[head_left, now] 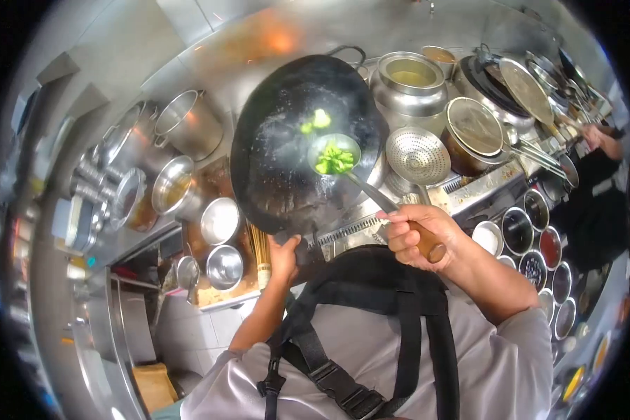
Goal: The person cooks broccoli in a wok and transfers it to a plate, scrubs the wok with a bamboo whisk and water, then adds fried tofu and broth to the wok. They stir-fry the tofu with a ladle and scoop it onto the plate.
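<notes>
A large dark wok (273,161) is tilted in the middle of the view, with a few pale green pieces (320,119) on its surface. My left hand (283,257) is closed at the wok's near edge, by a dark cloth or grip. My right hand (421,234) is wrapped round the wooden handle of a metal ladle (371,192). Chopped green vegetables (334,159) fill the ladle's bowl, which is over the wok. Just right of the wok lies a perforated skimmer (418,155).
A pot of yellowish liquid (411,72) stands behind the skimmer, with a mesh strainer (474,126) to its right. Steel bowls (224,267) and a bamboo brush (262,262) are at left. Seasoning containers (518,231) line the right. Another person's hand (598,138) shows at far right.
</notes>
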A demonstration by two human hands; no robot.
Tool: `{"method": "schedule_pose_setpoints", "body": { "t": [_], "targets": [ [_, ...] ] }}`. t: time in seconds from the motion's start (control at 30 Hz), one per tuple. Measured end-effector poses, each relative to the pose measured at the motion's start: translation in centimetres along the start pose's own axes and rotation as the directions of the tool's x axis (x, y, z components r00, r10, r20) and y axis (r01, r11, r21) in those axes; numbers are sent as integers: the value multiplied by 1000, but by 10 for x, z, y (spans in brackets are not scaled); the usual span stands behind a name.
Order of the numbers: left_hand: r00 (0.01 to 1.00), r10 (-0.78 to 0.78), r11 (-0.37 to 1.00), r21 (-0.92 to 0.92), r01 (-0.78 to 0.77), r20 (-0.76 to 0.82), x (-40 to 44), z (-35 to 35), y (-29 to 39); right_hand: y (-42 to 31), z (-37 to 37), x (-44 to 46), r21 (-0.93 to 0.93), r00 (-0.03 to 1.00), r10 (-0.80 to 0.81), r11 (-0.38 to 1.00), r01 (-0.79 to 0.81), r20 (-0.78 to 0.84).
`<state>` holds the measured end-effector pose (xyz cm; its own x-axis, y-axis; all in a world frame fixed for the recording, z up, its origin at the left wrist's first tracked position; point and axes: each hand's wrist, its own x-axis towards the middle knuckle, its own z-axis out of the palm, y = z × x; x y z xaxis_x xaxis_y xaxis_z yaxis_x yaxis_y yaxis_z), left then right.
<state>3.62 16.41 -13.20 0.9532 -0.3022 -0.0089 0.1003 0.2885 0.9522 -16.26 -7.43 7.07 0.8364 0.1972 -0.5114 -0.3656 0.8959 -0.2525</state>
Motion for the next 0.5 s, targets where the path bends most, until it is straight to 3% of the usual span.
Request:
{"method": "schedule_pose_setpoints", "body": {
  "t": [0.07, 0.1, 0.17, 0.23, 0.27, 0.33, 0.4, 0.43, 0.47, 0.5],
  "targets": [
    [996, -73, 997, -17, 74, 40, -3, -8, 13, 14, 16, 7, 19, 992, -99, 995, 98, 79],
    [983, -176, 983, -35, 178, 57, -6, -5, 31, 17, 10, 16, 137, 979, -67, 990, 41, 193],
    [952, -288, 955, -42, 294, 103, 3, -11, 39, 37, 9, 26, 151, 975, -138, 982, 112, 174],
    [817, -545, 752, -322, 575, 188, 20, -16, 43, 63, 12, 25, 157, 961, -251, 960, 233, 111],
    [775, -607, 708, -325, 627, 175, 21, -14, 50, 77, 13, 21, 162, 953, -273, 954, 251, 131],
    [699, -677, 596, -386, 704, 230, 35, -18, 39, 108, 13, 8, 191, 936, -339, 929, 317, 95],
    [732, -592, 576, -458, 677, 338, 38, -8, 49, 143, 8, -7, 153, 897, -433, 896, 418, 87],
    [667, -576, 507, -434, 745, 472, 46, -3, 48, 163, 5, -17, 191, 878, -472, 871, 452, 77],
    [648, -588, 488, -427, 761, 483, 59, 0, 35, 182, 3, -29, 223, 854, -517, 841, 493, 60],
    [696, -561, 570, -401, 717, 447, 75, 4, 21, 203, 2, -42, 220, 829, -559, 812, 540, 27]
  ]
}}
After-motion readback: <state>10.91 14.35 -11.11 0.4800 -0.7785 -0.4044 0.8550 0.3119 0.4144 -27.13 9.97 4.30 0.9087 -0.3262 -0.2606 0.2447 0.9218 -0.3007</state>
